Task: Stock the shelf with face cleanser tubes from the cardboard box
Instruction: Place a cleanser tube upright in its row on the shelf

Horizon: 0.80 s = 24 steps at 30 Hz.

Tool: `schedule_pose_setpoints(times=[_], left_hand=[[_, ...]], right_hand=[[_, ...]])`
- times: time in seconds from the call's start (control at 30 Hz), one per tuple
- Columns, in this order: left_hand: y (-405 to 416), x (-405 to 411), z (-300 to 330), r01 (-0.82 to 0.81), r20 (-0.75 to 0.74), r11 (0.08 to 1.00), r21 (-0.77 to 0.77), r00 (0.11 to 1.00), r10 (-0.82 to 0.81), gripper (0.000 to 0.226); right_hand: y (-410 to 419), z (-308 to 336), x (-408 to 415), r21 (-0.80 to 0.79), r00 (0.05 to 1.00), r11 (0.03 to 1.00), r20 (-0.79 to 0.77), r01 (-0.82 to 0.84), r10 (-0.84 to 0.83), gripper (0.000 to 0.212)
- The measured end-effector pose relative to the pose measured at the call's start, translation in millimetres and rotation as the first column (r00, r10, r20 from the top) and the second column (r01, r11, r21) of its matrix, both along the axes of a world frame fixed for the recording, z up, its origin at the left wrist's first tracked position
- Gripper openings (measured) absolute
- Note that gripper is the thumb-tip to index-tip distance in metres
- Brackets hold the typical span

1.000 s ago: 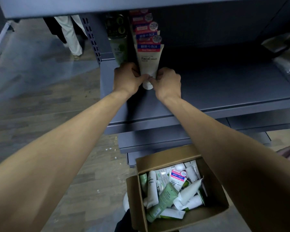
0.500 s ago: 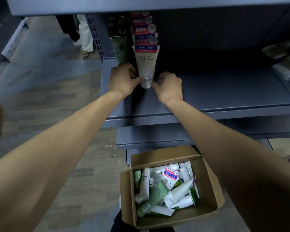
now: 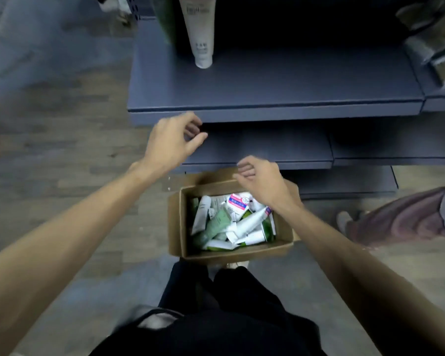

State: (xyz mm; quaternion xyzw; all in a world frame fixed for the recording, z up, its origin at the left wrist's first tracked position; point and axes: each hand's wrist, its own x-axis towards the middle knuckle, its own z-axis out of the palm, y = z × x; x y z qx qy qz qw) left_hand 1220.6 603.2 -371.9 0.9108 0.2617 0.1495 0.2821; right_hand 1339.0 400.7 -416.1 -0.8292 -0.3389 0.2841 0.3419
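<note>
Both hands (image 3: 174, 140) (image 3: 261, 179) withdrawn from shelved tube (image 3: 199, 32), fingers loosely curled, empty, above cardboard box (image 3: 176, 222)

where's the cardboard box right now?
In the head view, the cardboard box sits open on the floor, centre frame, below the lowest shelf. The right hand hovers over its far rim.

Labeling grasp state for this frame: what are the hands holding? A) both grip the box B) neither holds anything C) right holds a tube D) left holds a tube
B: the left hand and right hand hang loosely curled and empty above the cardboard box, with the white tube standing untouched on the shelf.
</note>
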Motion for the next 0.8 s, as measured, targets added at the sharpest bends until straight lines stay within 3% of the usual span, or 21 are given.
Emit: schedule_pose_setpoints(times=[0.13,0.4,0.57,0.8], left_hand=[[-42,-38,-50,0.020,-0.102,0.999,-0.043,0.995,-0.024,0.021],[-95,-62,-113,0.018,-0.424,0.984,-0.178,0.901,-0.094,0.025],[-121,-62,-134,0.022,-0.600,0.994,-0.105,0.796,-0.080,0.036],[-150,-41,-152,0.102,-0.723,0.992,0.072,0.690,-0.019,0.057]], right_hand=[[-47,-49,-18,-0.244,0.993,0.965,-0.096,-0.096,0.075,0.032],[-67,-82,-34,-0.293,0.992,0.952,-0.109,-0.091,0.062,0.028],[-69,-93,-42,-0.309,0.989,0.944,-0.129,-0.113,0.076,0.029],[-80,-99,-51,-0.340,0.987,0.934,-0.146,-0.111,0.065,0.030]])
